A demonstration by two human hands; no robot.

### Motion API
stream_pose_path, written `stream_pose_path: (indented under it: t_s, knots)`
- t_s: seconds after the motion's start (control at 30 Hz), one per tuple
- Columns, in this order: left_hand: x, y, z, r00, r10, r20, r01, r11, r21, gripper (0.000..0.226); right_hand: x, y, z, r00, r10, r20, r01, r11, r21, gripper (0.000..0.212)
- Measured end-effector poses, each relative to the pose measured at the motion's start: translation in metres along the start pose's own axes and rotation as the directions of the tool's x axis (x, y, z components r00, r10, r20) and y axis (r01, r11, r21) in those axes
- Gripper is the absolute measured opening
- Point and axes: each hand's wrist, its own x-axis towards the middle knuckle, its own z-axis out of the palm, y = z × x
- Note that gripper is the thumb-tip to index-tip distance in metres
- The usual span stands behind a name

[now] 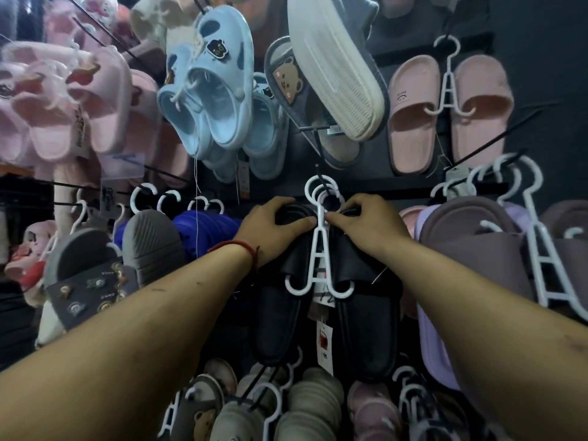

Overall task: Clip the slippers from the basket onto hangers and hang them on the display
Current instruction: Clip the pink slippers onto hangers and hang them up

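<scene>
Both hands reach up to a pair of black slippers (324,307) clipped on a white hanger (319,249) at the middle of the display wall (525,20). The left hand (273,227) curls over the top of the left slipper, thumb against the hanger's stem; a red cord (241,248) circles that wrist. The right hand (366,222) pinches the stem from the right, fingers closed. The hanger's hook loops over a black peg (321,183), among other white hooks. Blue slippers (210,90) hang above left, pink slippers (448,113) above right.
</scene>
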Motion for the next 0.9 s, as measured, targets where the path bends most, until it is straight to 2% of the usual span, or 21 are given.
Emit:
stream_pose_path:
  t_s: [0.2, 0.33, 0.57, 0.9]
  knots:
    - [-0.014, 0.002, -0.01, 0.998, -0.037, 0.059, 0.035, 0.999, 0.028, 0.09, -0.01, -0.003, -0.003, 0.998, -0.053, -0.032, 0.05, 0.994, -0.098, 0.05]
    - [-0.034, 0.004, -0.026, 0.997, -0.02, 0.072, 0.011, 0.991, 0.133, 0.079, -0.027, -0.019, -0.015, 0.997, -0.071, -0.009, 0.068, 0.972, -0.223, 0.059]
    - [-0.101, 0.002, -0.076, 0.995, 0.014, 0.103, -0.054, 0.917, 0.395, 0.076, -0.091, -0.06, -0.042, 0.988, -0.104, 0.113, 0.134, 0.944, -0.303, 0.066]
    - [-0.252, -0.004, -0.169, 0.983, 0.039, 0.177, -0.137, 0.801, 0.583, 0.071, -0.241, -0.154, -0.034, 0.934, -0.191, 0.303, 0.241, 0.96, -0.138, 0.07]
